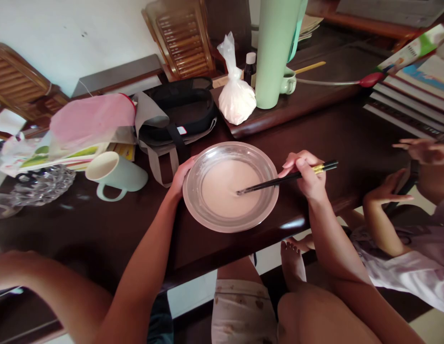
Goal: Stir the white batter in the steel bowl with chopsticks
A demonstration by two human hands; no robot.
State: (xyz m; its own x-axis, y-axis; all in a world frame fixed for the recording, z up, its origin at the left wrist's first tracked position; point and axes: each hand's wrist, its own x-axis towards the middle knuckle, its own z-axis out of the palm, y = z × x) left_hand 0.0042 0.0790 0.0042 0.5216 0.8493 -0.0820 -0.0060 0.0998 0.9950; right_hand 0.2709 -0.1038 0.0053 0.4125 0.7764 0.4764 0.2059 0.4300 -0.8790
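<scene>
A round metal bowl [193, 210] stands on the dark table, with a pale, runny batter [222, 191] in it. My left hand [183, 176] grips the bowl's left rim, its fingers partly hidden behind the edge. In my right hand [308, 174] is a pair of black chopsticks [270, 182] with gold bands near the top. Their tips dip into the batter near the middle of the bowl. Behind the bowl sits a tied clear plastic bag of white powder [237, 99].
Left of the bowl lie a pale mug [127, 174] on its side, a glass dish [46, 184] and a black bag [182, 110]. A tall green flask [274, 57] rises at the back. Books [411, 105] are stacked right. Other people's hands [386, 188] and an arm [46, 282] flank me.
</scene>
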